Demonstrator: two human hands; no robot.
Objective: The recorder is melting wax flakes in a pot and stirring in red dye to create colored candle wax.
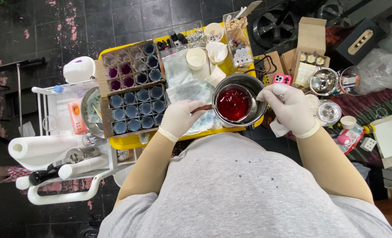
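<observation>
Yellow tray (130, 142) on the tabletop, carrying all. Left of the steel pot (261, 94): cardboard grid of small cups (136, 108), most already filled blue or purple, a few at the far corner clear. Inside the pot, pitcher of red liquid (232, 104), unpoured. Left hand (180, 118) closed around its wooden handle (202, 107); right hand (288, 108) gripping the pot rim.

We count two gloved hands, left hand (177, 119) and right hand (290, 108), over one metal pot (240, 105) of red liquid. One yellow tray (130, 142) carries two cardboard grids (132, 88) of little jars; the nearer grid shows twelve blue ones. We spot four white paper cups (196, 58), one pink phone (282, 79), one paper towel roll (39, 150).
</observation>
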